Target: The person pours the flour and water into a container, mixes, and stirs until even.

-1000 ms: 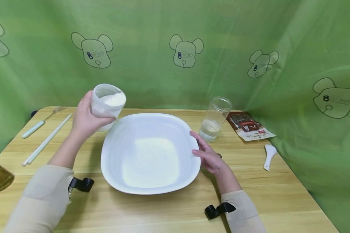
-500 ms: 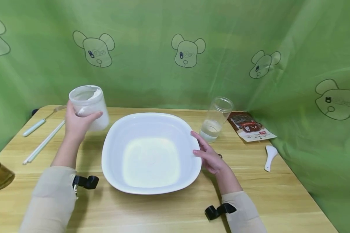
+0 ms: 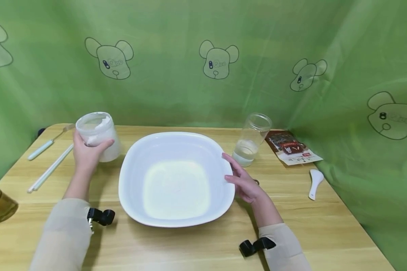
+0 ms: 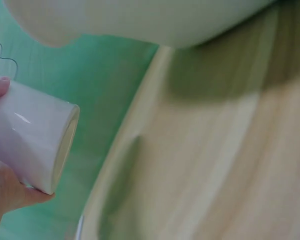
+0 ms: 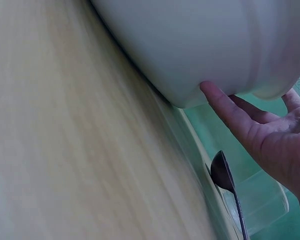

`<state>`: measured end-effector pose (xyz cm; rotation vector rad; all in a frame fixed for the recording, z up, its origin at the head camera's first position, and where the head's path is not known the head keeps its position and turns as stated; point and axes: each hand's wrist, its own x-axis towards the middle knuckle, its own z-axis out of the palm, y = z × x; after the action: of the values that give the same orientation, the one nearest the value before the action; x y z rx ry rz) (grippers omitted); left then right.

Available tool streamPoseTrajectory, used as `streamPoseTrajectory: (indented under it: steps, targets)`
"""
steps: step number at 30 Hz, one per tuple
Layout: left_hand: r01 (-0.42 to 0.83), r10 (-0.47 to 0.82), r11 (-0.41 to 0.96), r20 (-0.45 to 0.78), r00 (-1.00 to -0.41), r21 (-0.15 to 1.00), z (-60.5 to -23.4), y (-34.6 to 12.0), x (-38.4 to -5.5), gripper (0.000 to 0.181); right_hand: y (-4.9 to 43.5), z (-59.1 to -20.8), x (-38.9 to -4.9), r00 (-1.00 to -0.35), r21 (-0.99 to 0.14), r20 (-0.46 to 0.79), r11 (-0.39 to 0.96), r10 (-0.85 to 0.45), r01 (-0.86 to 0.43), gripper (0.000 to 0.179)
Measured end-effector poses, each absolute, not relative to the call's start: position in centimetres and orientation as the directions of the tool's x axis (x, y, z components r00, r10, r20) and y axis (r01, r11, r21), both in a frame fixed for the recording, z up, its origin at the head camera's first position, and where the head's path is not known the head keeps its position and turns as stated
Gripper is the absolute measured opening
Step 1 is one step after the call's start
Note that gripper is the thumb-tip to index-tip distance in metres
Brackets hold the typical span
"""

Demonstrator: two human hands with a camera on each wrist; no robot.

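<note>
My left hand (image 3: 86, 152) grips a translucent white jar (image 3: 110, 145) with white powder inside, at the back left. In the left wrist view the base of the jar (image 4: 27, 135) shows, held a little above the table. A large white basin (image 3: 176, 188) sits in the middle, its inside bare. At its right side my right hand (image 3: 242, 182) holds the rim, two fingertips over the edge. The right wrist view has another finger (image 5: 222, 102) against the outer wall of the basin (image 5: 190, 45).
At the back right stand a clear cup of liquid (image 3: 245, 145) and a brown packet (image 3: 289, 147); a white spoon (image 3: 314, 183) lies nearer. A dark spoon (image 5: 221, 170) is behind the right hand. Left lie a fork (image 3: 42, 148) and chopsticks (image 3: 51, 169), near an amber jar (image 3: 0, 205).
My left hand has carried the jar left, away from the basin, turned it more upright and lowered it towards the table. My right hand has stayed at the basin's rim.
</note>
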<state>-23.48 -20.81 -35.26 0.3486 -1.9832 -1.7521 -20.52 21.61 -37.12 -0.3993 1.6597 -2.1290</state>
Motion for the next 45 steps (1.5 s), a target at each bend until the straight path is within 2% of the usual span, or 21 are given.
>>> streamPoseTrajectory:
  steps: [5,9,12,17,29,45]
  targets:
    - [0.112,-0.447,0.220,0.203,-0.871,0.969,-38.0,-21.5,-24.8,0.094,21.8,-37.2,-20.5,-0.877,-0.967,-0.023,-0.211,-0.480,0.141,0.070]
    - [0.096,-0.445,0.245,0.200,-0.873,0.965,-38.7,-21.3,-24.9,0.096,21.9,-37.3,-20.4,-0.879,-0.967,-0.026,-0.210,-0.476,0.142,0.070]
    - [0.083,-0.466,0.226,0.183,-0.866,0.971,-38.0,-20.5,-24.3,0.095,21.9,-37.4,-20.4,-0.881,-0.966,-0.028,-0.213,-0.473,0.145,0.071]
    - [0.111,-0.480,0.206,0.199,-0.855,0.972,-38.9,-20.4,-24.5,0.094,21.9,-37.3,-20.3,-0.880,-0.965,-0.031,-0.215,-0.474,0.150,0.070]
    - [0.030,-0.505,0.203,0.131,-0.853,0.979,-40.2,-20.6,-24.6,0.100,21.7,-37.3,-20.2,-0.879,-0.964,-0.037,-0.213,-0.475,0.156,0.068]
    - [0.050,-0.479,0.212,0.148,-0.865,0.976,-40.4,-21.1,-24.9,0.100,21.7,-37.2,-20.4,-0.877,-0.965,-0.015,-0.222,-0.479,0.138,0.067]
